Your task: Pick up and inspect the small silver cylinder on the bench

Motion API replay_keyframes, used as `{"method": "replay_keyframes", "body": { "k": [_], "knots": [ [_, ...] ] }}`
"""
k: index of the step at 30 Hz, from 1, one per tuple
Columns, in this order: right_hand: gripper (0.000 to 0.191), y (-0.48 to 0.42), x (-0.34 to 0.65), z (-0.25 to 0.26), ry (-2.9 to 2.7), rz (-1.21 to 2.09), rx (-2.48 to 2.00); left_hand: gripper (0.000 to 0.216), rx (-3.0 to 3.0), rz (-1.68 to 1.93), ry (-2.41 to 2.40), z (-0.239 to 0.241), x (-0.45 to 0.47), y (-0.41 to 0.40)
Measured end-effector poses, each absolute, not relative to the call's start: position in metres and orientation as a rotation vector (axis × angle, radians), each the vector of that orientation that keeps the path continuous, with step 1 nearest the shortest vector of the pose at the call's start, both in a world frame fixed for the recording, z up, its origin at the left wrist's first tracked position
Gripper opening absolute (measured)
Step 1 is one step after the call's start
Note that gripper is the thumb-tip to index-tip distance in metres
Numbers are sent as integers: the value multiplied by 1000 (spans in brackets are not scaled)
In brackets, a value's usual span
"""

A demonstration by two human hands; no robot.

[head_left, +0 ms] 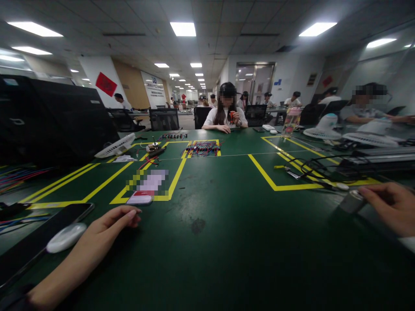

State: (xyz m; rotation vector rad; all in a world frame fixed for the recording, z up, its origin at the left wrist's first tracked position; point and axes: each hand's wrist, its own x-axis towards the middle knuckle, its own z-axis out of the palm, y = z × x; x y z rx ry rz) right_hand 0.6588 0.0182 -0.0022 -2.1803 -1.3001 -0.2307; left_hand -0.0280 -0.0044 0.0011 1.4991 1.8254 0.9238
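Note:
My left hand [118, 222] rests low over the green table, just in front of a phone [140, 198] with a lit, partly blurred screen. Its fingers are curled with the thumb against them; whether anything small is between them is hidden. Beside my left forearm lie a white oval case [66, 237] and a large dark phone or tablet [48, 233]. At the right edge, my right hand [391, 207] is closed by thumb and fingers on the end of a grey metal cylinder [350, 203], which is at the tabletop.
Yellow tape [275, 188] marks areas on the table [220, 242]. Farther back lie a bundle of wired parts [203, 148], black cables [308, 166] and white fans [324, 128]. A black computer case [61, 116] stands left. Another person [227, 112] sits opposite, holding something orange.

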Motion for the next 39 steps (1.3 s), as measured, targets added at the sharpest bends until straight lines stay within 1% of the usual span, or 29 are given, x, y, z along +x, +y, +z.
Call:
{"method": "replay_keyframes", "body": {
  "k": [3,6,9,14,20,24,28,33,39],
  "knots": [
    [47,17,662,1,-1294,-64,-2201,39,1513,926,1826,2,-28,-5],
    [41,17,662,2,-1232,-59,-2159,39,1510,917,1829,4,-28,-6],
    [39,16,657,3,-1260,-61,-2088,39,1506,930,1828,5,-27,-7],
    [42,16,649,7,-1309,25,-2079,40,1498,940,1833,8,-23,-7],
    [44,16,657,1,-1142,45,-2179,40,1489,953,1827,9,-20,-7],
    [46,14,661,-1,-1086,-15,-2190,40,1479,943,1823,6,-24,-6],
    [43,11,652,7,-1166,19,-2171,40,1470,927,1823,3,-26,-5],
    [46,11,642,12,-1166,90,-2064,41,1493,918,1823,4,-27,-6],
    [49,12,644,13,-1118,79,-2151,41,1481,922,1837,3,-29,-7]
  ]
}}
